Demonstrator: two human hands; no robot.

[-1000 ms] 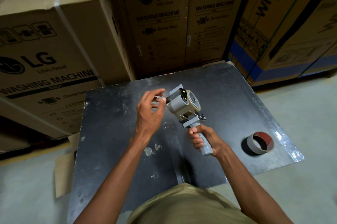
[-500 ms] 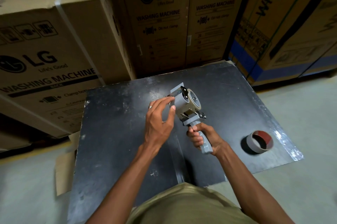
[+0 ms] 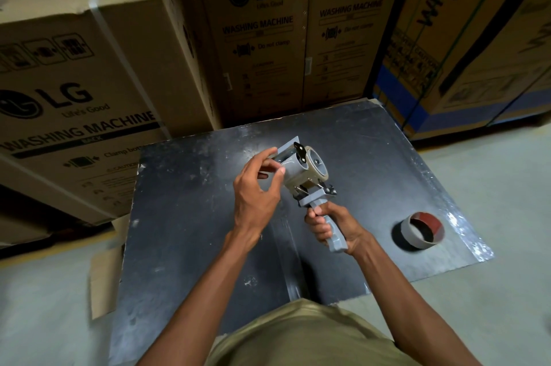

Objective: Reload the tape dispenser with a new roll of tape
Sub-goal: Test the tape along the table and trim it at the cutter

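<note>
The stacked appliance cartons (image 3: pixel 89 91) stood behind the work area. The left and centre cartons read "LG", "Life's Good", "WASHING MACHINE" and "Do not clamp"; the left carton also showed part of a line beginning "Clamp bott". The carton at the right (image 3: pixel 465 37) bore part of the "Whirlpool" script and a band that appeared to read "CAUTION". Smaller print was not legible.

The black board (image 3: pixel 193 231) lay on the floor in front of the cartons. The tape dispenser (image 3: pixel 301 168) was held above the board's middle. Its long axis ran from the handle, near the person, up and away to the roll housing. A new roll of tape (image 3: pixel 317 164) sat on the hub.

The right hand (image 3: pixel 328 225) was wrapped fully around the handle. The left hand (image 3: pixel 259 183) was the nearer to the roll and touched the housing's left face; thumb and fingers were curled and appeared to pinch the tape's free end, though the tape itself was too thin to confirm. The coming move probably depended on drawing that end leftward and up toward the blade plate (image 3: pixel 287 146).

The spent core (image 3: pixel 422 230) stood on the board, well apart to the right.
</note>
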